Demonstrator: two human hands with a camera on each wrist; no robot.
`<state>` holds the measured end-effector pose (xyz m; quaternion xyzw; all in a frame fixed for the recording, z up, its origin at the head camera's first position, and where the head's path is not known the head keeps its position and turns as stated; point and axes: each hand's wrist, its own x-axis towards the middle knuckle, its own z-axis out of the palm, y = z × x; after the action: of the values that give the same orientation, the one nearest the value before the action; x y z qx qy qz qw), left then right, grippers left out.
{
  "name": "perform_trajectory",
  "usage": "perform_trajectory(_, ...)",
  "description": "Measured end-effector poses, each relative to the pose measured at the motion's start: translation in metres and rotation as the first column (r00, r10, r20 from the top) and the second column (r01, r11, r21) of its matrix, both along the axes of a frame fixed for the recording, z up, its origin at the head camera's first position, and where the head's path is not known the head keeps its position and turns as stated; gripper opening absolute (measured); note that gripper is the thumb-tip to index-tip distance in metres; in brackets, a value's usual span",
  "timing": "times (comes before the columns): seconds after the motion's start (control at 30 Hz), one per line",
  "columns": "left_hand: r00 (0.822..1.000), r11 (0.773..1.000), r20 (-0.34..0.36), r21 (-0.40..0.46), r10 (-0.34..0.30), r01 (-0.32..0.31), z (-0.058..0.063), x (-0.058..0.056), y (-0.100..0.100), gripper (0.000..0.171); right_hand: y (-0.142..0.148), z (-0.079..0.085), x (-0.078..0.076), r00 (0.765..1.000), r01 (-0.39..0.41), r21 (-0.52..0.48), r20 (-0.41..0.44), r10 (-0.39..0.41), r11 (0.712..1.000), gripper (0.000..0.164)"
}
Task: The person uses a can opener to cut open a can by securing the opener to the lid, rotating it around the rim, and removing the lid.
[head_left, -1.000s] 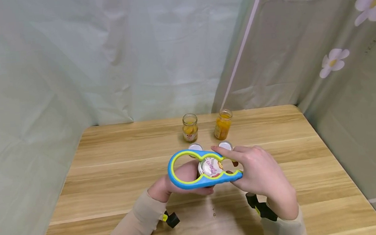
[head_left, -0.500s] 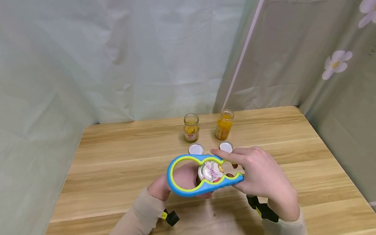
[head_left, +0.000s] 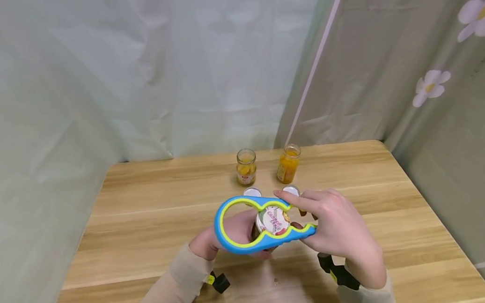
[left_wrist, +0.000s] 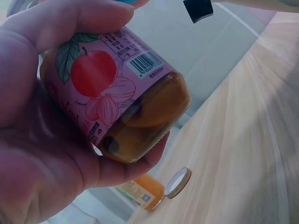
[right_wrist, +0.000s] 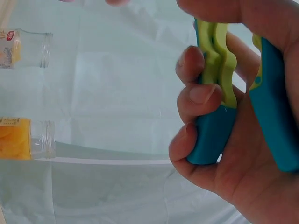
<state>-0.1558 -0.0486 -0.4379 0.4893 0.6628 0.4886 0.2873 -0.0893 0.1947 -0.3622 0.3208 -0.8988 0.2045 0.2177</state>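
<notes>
My left hand (head_left: 237,228) grips a glass jar (left_wrist: 107,88) with a pink fruit label and brownish contents. The left wrist view shows it tilted in the palm, with fingers and thumb round it. Its pale printed lid (head_left: 273,220) appears within the middle opening of a blue and lime-green jar opener (head_left: 249,249). My right hand (head_left: 340,219) holds the opener's handle ends, index finger along the upper one. In the right wrist view several fingers curl round one blue handle (right_wrist: 212,135). How tightly the opener bears on the lid cannot be told.
Two lidless glass jars stand at the back of the wooden table (head_left: 144,200): one with yellow pieces (head_left: 246,171), one with orange contents (head_left: 288,168). A loose lid (head_left: 252,192) lies before the first, another lid (head_left: 290,190) before the second. Curtains hang behind the table.
The opener has shifted slightly left and toward me, and its right end angles up a little more. The lid's print has turned slightly. Both hands keep their holds.
</notes>
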Motion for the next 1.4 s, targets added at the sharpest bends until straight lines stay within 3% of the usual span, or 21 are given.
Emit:
perform_trajectory(0.2, 0.996, 0.994, -0.045, 0.084, 0.071, -0.067, -0.003, -0.001, 0.0, 0.088, 0.0, 0.002, -0.001, 0.998, 0.053, -0.097, -0.038, -0.057, 0.994, 0.076)
perform_trajectory(0.3, 0.996, 0.989, 0.001, 0.119, 0.084, -0.083, 0.001, 0.001, -0.001, 0.093, 0.0, 0.003, 0.0, 0.994, 0.101, -0.12, -0.031, -0.106, 0.988, 0.075)
perform_trajectory(0.53, 0.99, 0.98, 0.022, 0.139, 0.141, -0.143, 0.033, 0.005, -0.005, 0.069, 0.003, 0.005, 0.0, 0.976, 0.209, -0.234, -0.009, -0.218, 0.949, 0.077)
perform_trajectory(0.6, 0.988, 0.98, 0.028, 0.132, 0.15, -0.152, 0.037, 0.005, -0.008, 0.069, 0.004, 0.005, 0.0, 0.971, 0.227, -0.261, -0.012, -0.238, 0.938, 0.077)
perform_trajectory(0.77, 0.984, 0.972, 0.044, 0.15, 0.175, -0.179, 0.035, 0.0, -0.015, 0.078, 0.005, 0.005, 0.0, 0.96, 0.262, -0.32, -0.013, -0.281, 0.911, 0.077)
perform_trajectory(0.97, 0.97, 0.962, 0.078, 0.131, 0.23, -0.239, 0.015, -0.011, -0.025, 0.08, 0.006, 0.004, 0.002, 0.948, 0.304, -0.337, 0.015, -0.318, 0.891, 0.079)
perform_trajectory(1.07, 0.959, 0.949, 0.087, 0.145, 0.268, -0.279, 0.012, -0.015, -0.032, 0.079, 0.007, 0.003, 0.004, 0.945, 0.313, -0.352, 0.02, -0.327, 0.882, 0.081)
perform_trajectory(1.17, 0.941, 0.928, 0.089, 0.156, 0.327, -0.337, 0.014, -0.021, -0.04, 0.079, 0.009, 0.004, 0.005, 0.939, 0.324, -0.359, 0.014, -0.342, 0.875, 0.083)
perform_trajectory(1.23, 0.92, 0.907, 0.084, 0.153, 0.384, -0.393, 0.013, -0.027, -0.047, 0.079, 0.009, 0.004, 0.005, 0.938, 0.323, -0.363, -0.001, -0.347, 0.874, 0.082)
perform_trajectory(1.3, 0.886, 0.875, 0.074, 0.136, 0.458, -0.464, 0.014, -0.032, -0.054, 0.079, 0.01, 0.005, 0.003, 0.937, 0.318, -0.366, -0.016, -0.348, 0.875, 0.08)
perform_trajectory(1.4, 0.816, 0.808, 0.082, 0.116, 0.572, -0.578, 0.014, -0.041, -0.065, 0.078, 0.011, 0.006, 0.002, 0.938, 0.317, -0.369, -0.015, -0.347, 0.873, 0.08)
